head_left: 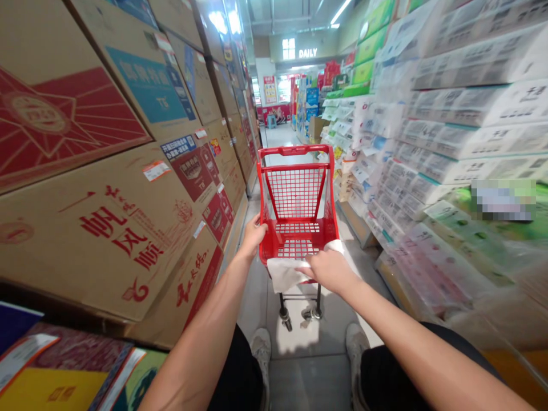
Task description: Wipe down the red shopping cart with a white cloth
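Note:
A small red plastic shopping cart (296,228) with grid panels stands on the tiled floor right in front of me, its basket bare inside. My left hand (256,233) grips the cart's left side edge, fingers wrapped round it. Closed on a white cloth (286,273), my right hand (327,268) presses it against the near rim of the basket. Part of the cloth hangs down over the front, and another part shows beyond the hand. Black legs with caster wheels (312,313) show beneath the cart.
Stacked cardboard cartons (107,228) wall the left side. On the right rise piles of wrapped tissue packs (462,137), partly blurred. A tiled aisle (278,136) runs ahead toward blue boxes (311,103) and a blue stool (271,120). My shoes (261,345) flank the cart.

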A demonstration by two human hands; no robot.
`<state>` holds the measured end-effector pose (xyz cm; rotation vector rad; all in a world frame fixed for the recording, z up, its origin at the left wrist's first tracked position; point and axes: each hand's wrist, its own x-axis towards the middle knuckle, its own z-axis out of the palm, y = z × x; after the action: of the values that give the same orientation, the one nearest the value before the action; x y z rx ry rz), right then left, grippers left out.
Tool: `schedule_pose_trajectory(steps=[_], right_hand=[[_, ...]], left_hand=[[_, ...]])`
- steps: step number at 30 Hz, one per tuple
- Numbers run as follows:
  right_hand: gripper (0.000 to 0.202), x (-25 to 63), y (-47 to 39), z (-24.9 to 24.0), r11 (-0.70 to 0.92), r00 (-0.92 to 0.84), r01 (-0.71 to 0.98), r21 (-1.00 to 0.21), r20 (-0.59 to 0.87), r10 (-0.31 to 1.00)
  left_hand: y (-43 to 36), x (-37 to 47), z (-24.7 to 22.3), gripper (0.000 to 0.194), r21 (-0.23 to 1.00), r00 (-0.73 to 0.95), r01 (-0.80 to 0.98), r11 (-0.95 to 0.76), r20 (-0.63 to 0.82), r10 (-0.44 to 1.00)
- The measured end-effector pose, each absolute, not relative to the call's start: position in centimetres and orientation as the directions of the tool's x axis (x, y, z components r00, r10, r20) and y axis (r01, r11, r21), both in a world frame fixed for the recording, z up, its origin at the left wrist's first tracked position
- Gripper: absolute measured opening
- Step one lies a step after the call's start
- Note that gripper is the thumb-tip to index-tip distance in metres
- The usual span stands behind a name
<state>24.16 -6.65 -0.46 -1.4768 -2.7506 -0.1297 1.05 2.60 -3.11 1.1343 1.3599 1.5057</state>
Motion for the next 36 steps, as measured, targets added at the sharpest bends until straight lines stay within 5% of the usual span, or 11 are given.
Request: schedule_pose_trajectory(steps=[10,17,27,36], right_hand=[[0.046,22.0,-7.3,-1.7,0.497,-0.498,0.867,0.034,0.101,0.862],[0.035,18.3,-8.1,-1.3,0.551,-0.547,0.834,-0.023,0.09,0.832],[0.04,24.7,-6.1,-1.1,0.553,-0.556,0.831,0.066,0.148,0.818],[0.038,20.0,-7.3,-1.6,0.532,-0.529,0.847,-0.014,0.09,0.844]], left_hand=[[0.2,1.6,-3.2,0.073,0.963,-0.209,0.072,-0.261,0.271,0.94],[0.3,3.4,-4.1,0.072,0.985,-0.371,0.019,-0.173,0.167,0.914],[0.6,1.2,-2.3,0.081,0.975,-0.221,-0.191,-0.117,0.073,0.973],[0.3,3.7,-4.5,0.072,0.978,-0.447,-0.153,-0.139,0.057,0.893]])
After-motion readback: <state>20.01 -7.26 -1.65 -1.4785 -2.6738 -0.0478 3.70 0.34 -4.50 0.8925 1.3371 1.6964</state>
